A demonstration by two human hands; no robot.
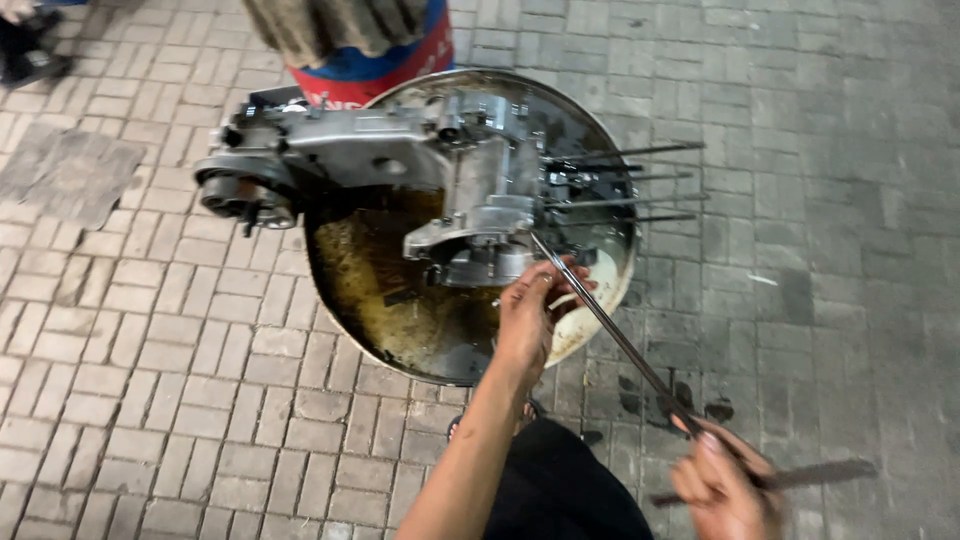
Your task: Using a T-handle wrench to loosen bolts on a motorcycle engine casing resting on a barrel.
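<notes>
Engine lay across an oily round pan; beside the engine, the left hand pinched a long rod, the right hand gripping its far end.

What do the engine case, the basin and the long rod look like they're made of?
Engine case: probably cast aluminium, a dull silver-grey with moulded ribs. Basin: seemingly sheet metal, a thin bright rim and oil-browned inside. Rod: likely steel, slim, straight, grey with a sheen.
</notes>
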